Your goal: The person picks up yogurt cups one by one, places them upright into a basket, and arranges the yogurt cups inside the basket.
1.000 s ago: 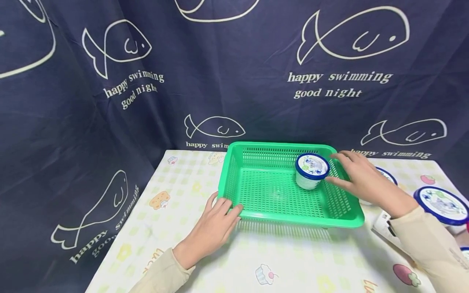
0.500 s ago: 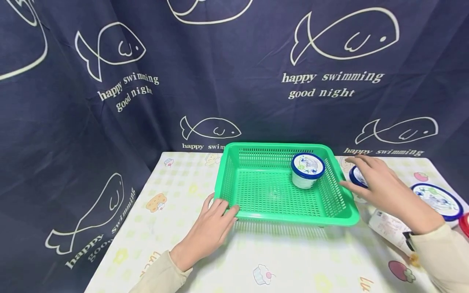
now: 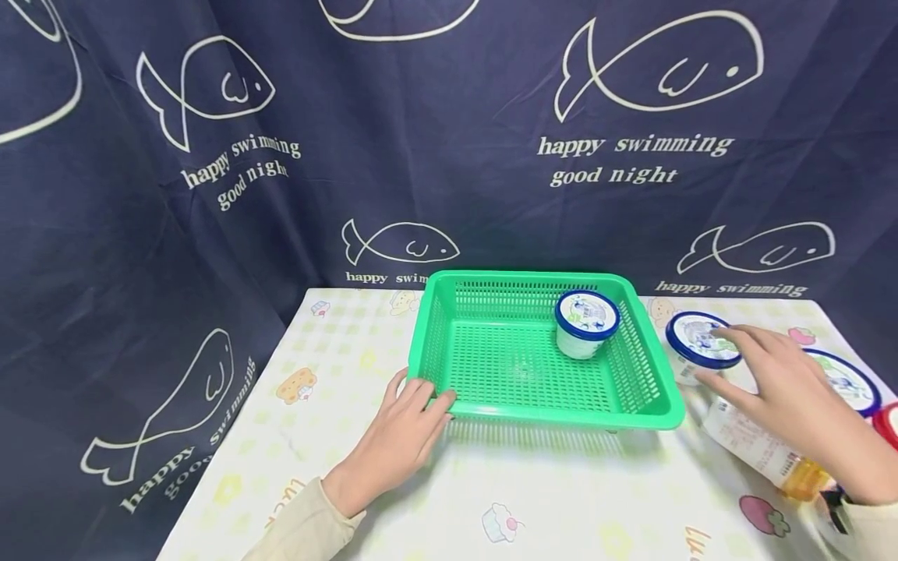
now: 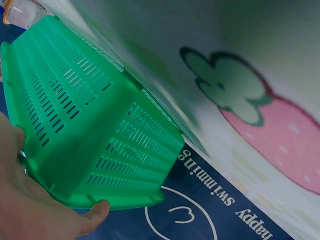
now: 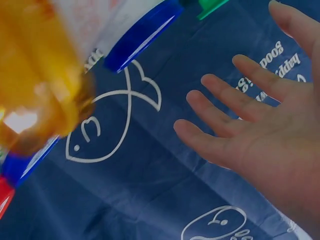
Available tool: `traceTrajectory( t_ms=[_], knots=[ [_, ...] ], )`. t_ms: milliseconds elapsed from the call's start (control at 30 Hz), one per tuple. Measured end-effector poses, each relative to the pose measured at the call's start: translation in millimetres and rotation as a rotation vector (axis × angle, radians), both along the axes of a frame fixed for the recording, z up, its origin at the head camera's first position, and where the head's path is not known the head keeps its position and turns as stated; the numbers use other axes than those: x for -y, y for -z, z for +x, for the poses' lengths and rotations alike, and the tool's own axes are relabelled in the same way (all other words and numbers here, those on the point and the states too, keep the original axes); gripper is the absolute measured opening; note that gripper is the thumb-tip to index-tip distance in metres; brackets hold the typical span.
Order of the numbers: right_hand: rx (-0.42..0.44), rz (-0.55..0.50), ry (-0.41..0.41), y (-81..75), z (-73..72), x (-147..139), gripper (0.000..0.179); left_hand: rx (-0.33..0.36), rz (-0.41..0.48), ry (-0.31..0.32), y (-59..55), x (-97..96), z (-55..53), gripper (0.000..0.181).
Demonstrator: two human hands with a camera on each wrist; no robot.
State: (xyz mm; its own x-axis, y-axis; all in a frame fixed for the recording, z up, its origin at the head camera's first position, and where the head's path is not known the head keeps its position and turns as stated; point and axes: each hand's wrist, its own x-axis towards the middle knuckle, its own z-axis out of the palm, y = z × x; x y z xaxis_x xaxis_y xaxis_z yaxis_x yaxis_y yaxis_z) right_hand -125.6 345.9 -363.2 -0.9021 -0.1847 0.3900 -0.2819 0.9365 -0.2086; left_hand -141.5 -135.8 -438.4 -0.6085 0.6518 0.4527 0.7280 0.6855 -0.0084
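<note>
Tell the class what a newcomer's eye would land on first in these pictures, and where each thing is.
Probably the bright green basket on the tablecloth, with a blue-lidded tub sitting inside, towards its right end. Next, perhaps, the dark curtain behind, printed with white fish. The left hand holds the basket's near left corner.
</note>
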Motion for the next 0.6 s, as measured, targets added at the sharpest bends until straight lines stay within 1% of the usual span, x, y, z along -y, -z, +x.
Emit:
traceTrajectory(
  t_ms=[100,233,400,467,567,600],
  knots=[
    [0.016,0.011,0.04,3.4,9.3,-8,0.069,-0.003,0.007,0.002,0.2,0.7,0.3,0.032],
    [0.006,0.037,0.065,7.8,21.5,-18,0.067,-0.01,0.013,0.001,-0.4,2.9,1.2,0.033],
    [0.077,0.059,0.126,13.7,40.2,-35,0.072,-0.009,0.016,0.004,-0.5,2.7,0.7,0.032],
    [0.116,0.078,0.154,17.1,47.3,-43,0.076,-0.011,0.02,0.008,-0.5,1.9,0.3,0.03],
    [0.148,0.108,0.19,22.6,56.2,-55,0.078,-0.009,0.028,0.017,-0.5,0.7,0.0,0.031],
    [0.175,0.121,0.204,24.1,58.7,-58,0.079,-0.007,0.029,0.02,-0.5,0.3,0.0,0.032]
  ],
)
